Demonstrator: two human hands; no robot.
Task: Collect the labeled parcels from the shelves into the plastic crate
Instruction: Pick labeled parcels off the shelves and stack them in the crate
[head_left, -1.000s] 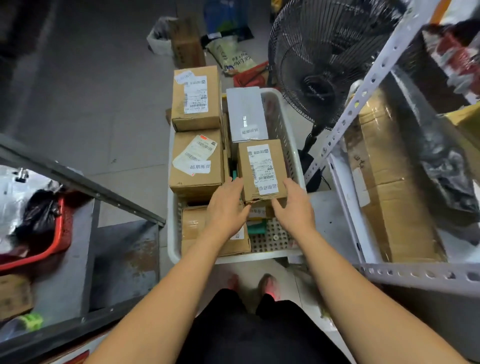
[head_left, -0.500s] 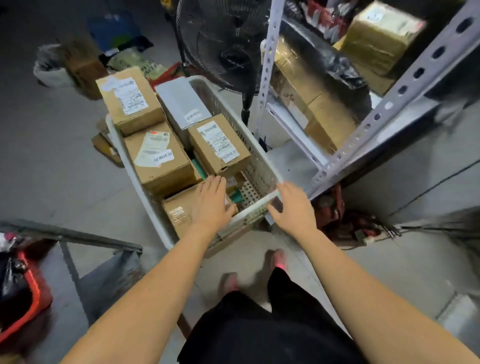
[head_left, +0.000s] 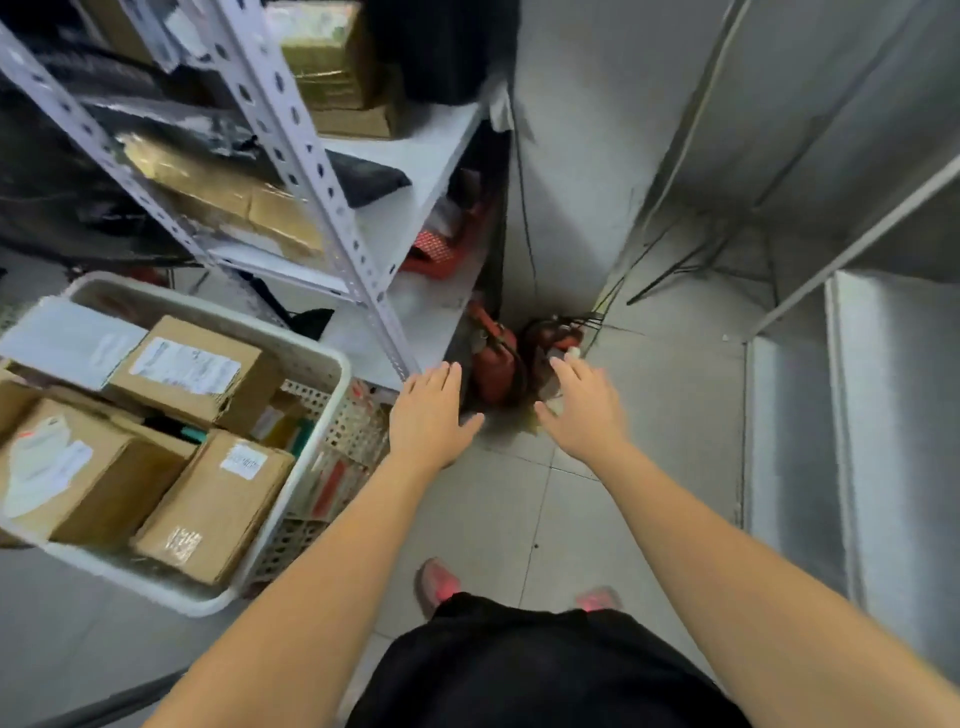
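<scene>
To the right of the plastic crate (head_left: 156, 584), the left hand (head_left: 428, 415) and the right hand (head_left: 584, 410) were held out over the floor (head_left: 519, 493), palms down, fingers straight and spread, gripping nothing. The left hand hovered just beside the crate's right wall; the right hand was farther from the crate, apart from the left. Inside the crate lay several labeled parcels (head_left: 192, 369), cardboard boxes packed side by side, with a flat grey packet (head_left: 67, 340) at the crate's far left. Behind the crate stood metal shelving (head_left: 311, 171) carrying more taped boxes (head_left: 332, 57). Two red extinguishers (head_left: 493, 364) stood beyond the crate's right corner.
</scene>
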